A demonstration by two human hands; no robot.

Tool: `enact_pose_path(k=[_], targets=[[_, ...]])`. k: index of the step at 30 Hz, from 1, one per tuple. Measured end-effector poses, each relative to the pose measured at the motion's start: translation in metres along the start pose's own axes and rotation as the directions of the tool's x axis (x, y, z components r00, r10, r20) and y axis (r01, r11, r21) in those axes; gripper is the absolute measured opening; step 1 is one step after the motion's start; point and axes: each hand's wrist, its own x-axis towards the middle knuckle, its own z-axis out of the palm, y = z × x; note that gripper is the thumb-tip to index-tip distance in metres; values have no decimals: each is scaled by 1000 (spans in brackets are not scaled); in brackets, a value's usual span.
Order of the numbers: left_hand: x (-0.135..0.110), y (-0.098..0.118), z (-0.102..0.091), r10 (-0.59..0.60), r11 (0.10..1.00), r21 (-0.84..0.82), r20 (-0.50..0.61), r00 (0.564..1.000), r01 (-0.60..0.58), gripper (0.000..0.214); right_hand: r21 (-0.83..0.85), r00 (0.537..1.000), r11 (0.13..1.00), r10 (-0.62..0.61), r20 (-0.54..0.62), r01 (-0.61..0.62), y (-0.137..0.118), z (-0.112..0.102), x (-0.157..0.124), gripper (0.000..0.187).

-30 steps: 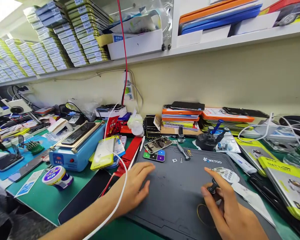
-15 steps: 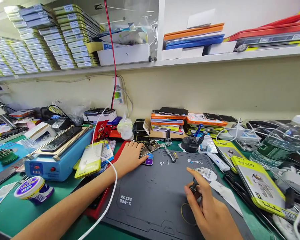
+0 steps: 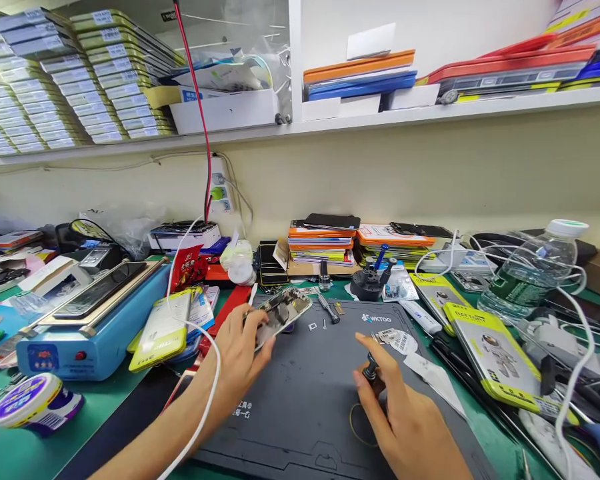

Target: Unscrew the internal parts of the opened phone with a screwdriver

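1. The left hand (image 3: 243,343) grips the near end of an opened, slim rectangular phone body with exposed internal parts (image 3: 287,311), fingers curled over it and thumb along its right edge.
2. That phone body is tilted above the upper left of a dark grey rectangular work mat (image 3: 300,400).
3. The right hand (image 3: 405,413) pinches a small black cylindrical tool (image 3: 370,367) between thumb and index finger, over the mat's right side.
4. Right of the phone body lie a small white square frame (image 3: 313,327) and a grey slender screwdriver (image 3: 329,309), near each other.
5. A thin white cable (image 3: 217,363) passes across the left forearm.
6. Yellow-and-grey battery packaging with an astronaut picture (image 3: 495,350) lies right of the mat.
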Motion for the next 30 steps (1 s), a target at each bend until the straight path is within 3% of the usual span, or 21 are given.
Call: enact_pose_path(k=[4,7,11,15,17,19,20,22,23,25,28,30], targets=[[-57,16,-2,60,993,107,-13,998,-58,32,44,999,999,-24,27,23,-5,-1,-2,53],[-85,29,7,34,995,101,-88,996,-25,33,54,999,998,-38,20,37,-9,1,-3,58],[-98,44,23,-60,986,146,-118,991,77,39,80,1000,997,-25,-5,26,-11,4,-3,63],[-94,57,25,13,960,280,-111,994,19,67,95,1000,996,0,-18,2,-12,5,-2,66],[-92,60,15,34,978,208,-33,999,-26,89,125,999,992,33,-7,-31,-12,6,-3,66],[-89,60,1,21,999,39,137,990,-27,98,163,998,984,66,23,-68,-11,9,-4,67],[-87,58,-7,8,999,-39,256,967,2,97,180,997,981,72,33,-77,-10,10,-5,67],[-83,53,-20,-26,980,-157,498,867,119,84,200,995,975,95,32,-99,-9,13,-6,69],[-81,50,-24,-34,961,-209,562,826,182,73,216,995,971,101,19,-103,-8,13,-7,71],[-78,46,-26,-52,920,-280,606,794,274,59,304,996,949,91,-4,-85,-10,14,-8,73],[-77,46,-17,-85,890,-329,560,824,316,50,471,986,869,168,3,-149,-21,11,-8,71],[-77,50,-9,-98,894,-334,504,858,298,51,570,967,786,244,70,-240,-32,10,-11,66]])
